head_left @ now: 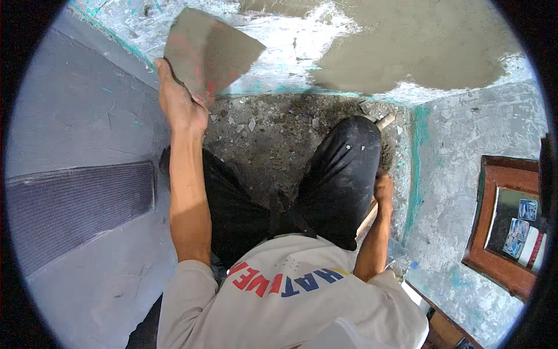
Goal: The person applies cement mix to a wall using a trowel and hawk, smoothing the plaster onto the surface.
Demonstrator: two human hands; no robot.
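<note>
1. We counted one trowel (pixel 209 52), a flat blade coated with grey mortar and with traces of red on it. It was at the upper left, in front of the scraped wall (pixel 290 41).
2. We saw one large patch of fresh grey mortar (pixel 418 46) on that wall, at the upper right, well apart from the trowel.
3. We counted one wooden handle (pixel 385 121); its pale end showed beyond the right knee, and a second piece of it appeared near the right wrist.
4. There was one wooden frame (pixel 494 232) at the right, and one dark mesh panel (pixel 81 203) on the grey wall at the left.
5. The left hand (pixel 177 102) was raised with the arm stretched almost straight. Its fingers were closed around the lower corner of the trowel, and the blade was tilted up toward the wall.
6. The right hand (pixel 383 189) was low beside the right knee, with the elbow bent. It seemed closed on the wooden handle, but the knee hid the fingers, so we could not tell surely.
7. The floor (pixel 273 134) between the knees was covered with many small pieces of rubble.
</note>
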